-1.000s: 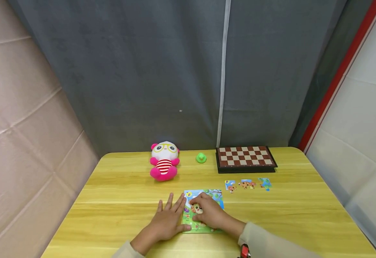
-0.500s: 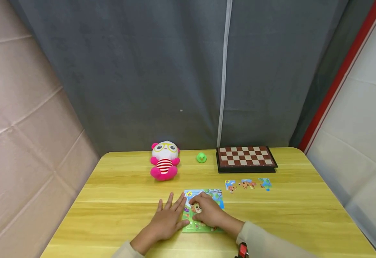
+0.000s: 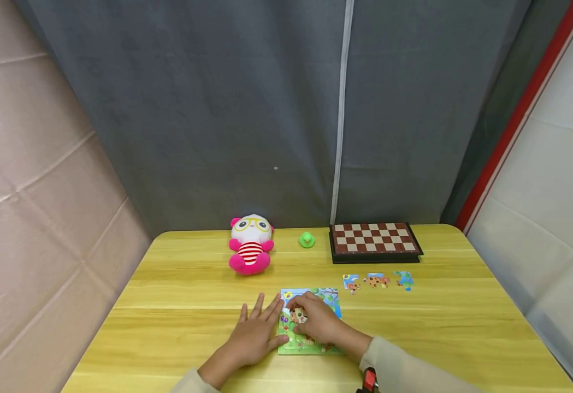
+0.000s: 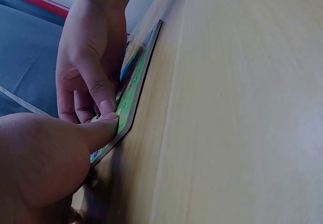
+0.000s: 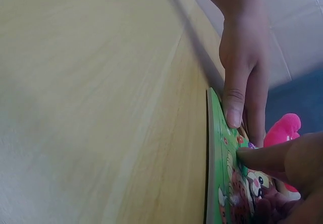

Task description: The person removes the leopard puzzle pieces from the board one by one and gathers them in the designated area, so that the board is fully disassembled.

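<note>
A small jigsaw board [image 3: 291, 348] with a green and blue cartoon scene lies flat on the wooden table. My left hand [image 3: 253, 335] rests along its left side, fingers spread and straight; the thumb lies on the lower left corner, as the left wrist view also shows. Over the board's middle, my right hand [image 3: 319, 323] pinches a puzzle piece [image 3: 298, 315] with a spotted animal's face between thumb and curled fingers. In the right wrist view that thumb touches the picture beside the animal face [image 5: 258, 181]. The right hand hides part of the board.
Three loose puzzle pieces lie in a row right of the board, the middle one [image 3: 377, 280] spotted. Behind them sits a checkered chess box [image 3: 376, 243]. A pink panda plush [image 3: 250, 245] and a green toy duck [image 3: 307, 240] are at the back, before a grey curtain [image 3: 237, 120].
My right hand's fingers have shifted slightly left, and the animal-face piece has turned a little with them. The left thumb has slid back slightly at the board's corner.
</note>
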Tool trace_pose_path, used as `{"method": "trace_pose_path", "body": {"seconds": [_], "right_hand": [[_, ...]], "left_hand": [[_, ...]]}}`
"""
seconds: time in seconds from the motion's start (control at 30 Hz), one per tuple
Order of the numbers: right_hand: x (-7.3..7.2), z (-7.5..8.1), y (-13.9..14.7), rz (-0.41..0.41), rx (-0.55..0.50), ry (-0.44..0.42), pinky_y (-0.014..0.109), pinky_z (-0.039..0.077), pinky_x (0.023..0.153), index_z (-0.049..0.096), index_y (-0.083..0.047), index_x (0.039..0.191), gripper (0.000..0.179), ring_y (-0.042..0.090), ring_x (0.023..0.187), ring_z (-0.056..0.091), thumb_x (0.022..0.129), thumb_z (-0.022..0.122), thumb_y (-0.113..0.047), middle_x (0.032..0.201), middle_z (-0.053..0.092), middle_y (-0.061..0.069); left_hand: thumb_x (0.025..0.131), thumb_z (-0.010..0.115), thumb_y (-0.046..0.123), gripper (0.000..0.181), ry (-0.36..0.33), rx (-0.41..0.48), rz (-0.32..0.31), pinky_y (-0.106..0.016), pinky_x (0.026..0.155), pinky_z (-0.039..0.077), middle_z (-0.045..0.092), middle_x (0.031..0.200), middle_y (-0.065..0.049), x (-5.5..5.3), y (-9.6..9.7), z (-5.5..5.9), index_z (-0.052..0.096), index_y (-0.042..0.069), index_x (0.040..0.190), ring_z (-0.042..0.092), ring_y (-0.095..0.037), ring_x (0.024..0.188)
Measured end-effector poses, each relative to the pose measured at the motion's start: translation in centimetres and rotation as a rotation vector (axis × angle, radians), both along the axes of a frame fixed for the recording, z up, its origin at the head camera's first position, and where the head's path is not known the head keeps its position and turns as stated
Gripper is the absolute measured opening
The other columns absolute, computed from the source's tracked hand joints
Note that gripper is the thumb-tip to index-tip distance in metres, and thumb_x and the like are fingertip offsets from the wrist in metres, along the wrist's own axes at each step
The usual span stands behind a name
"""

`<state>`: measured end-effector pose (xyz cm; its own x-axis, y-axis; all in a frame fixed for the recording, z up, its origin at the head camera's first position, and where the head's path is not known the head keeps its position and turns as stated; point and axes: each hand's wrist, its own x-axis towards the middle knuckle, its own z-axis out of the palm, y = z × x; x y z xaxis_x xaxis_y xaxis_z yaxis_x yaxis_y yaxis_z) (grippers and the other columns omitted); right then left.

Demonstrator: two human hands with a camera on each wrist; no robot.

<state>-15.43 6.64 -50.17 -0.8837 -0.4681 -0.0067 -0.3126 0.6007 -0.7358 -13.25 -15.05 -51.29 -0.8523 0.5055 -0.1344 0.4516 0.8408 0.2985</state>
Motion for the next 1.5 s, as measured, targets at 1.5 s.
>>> {"method": "trace_pose_path", "body": {"seconds": [1.5], "right_hand": [[-0.8,-0.1,2.1,-0.033,-0.181,-0.049,0.023,0.046,0.06,0.071,-0.016,0.117,0.022,0.008,0.066,0.051,0.097,0.069,-0.009,0.079,0.059,-0.002]], "left_hand": [[0.101,0.05,0.061,0.084,-0.001,0.004,0.006,-0.078,0.116,0.01,0.012,0.174,0.0,0.0,-0.1,-0.3,0.024,0.014,0.165,0.006,-0.045,0.157]]}}
